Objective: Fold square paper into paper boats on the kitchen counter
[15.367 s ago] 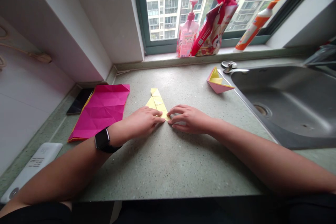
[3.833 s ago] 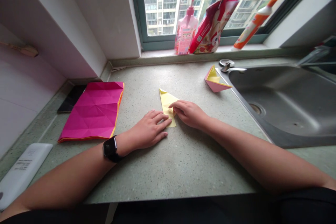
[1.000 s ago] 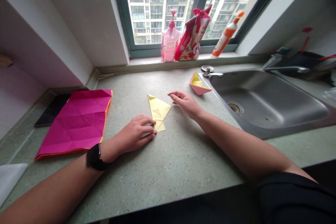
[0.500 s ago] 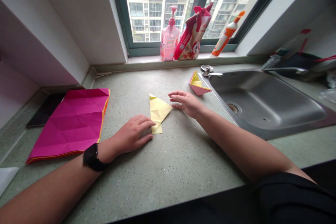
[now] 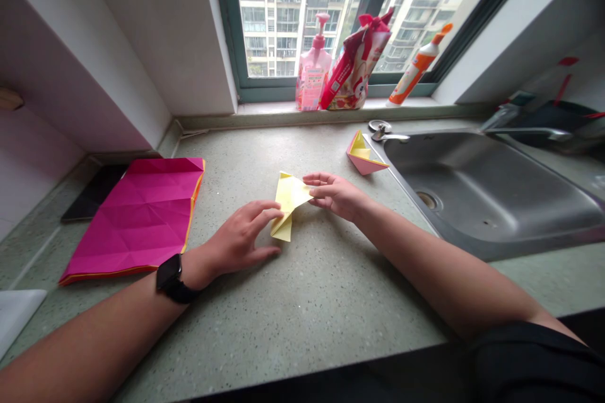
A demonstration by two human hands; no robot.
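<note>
A folded yellow paper point(image 5: 289, 201) is lifted off the speckled green counter point(image 5: 302, 289) in the middle. My left hand point(image 5: 243, 236), with a black watch on its wrist, pinches the paper's left edge with fingertips. My right hand point(image 5: 336, 192) grips the paper's right corner between thumb and fingers. The lower tip of the paper still touches the counter.
A creased pink sheet point(image 5: 139, 217) lies on the left, beside a dark phone point(image 5: 92, 192). A pink-and-yellow paper boat point(image 5: 363, 156) sits by the steel sink point(image 5: 486, 189). On the sill stand a pink pump bottle point(image 5: 312, 75), a red pouch point(image 5: 355, 63) and an orange bottle point(image 5: 416, 69).
The yellow paper lay flat with my right hand open beside it; now both hands have taken hold of it and raised it partly off the counter.
</note>
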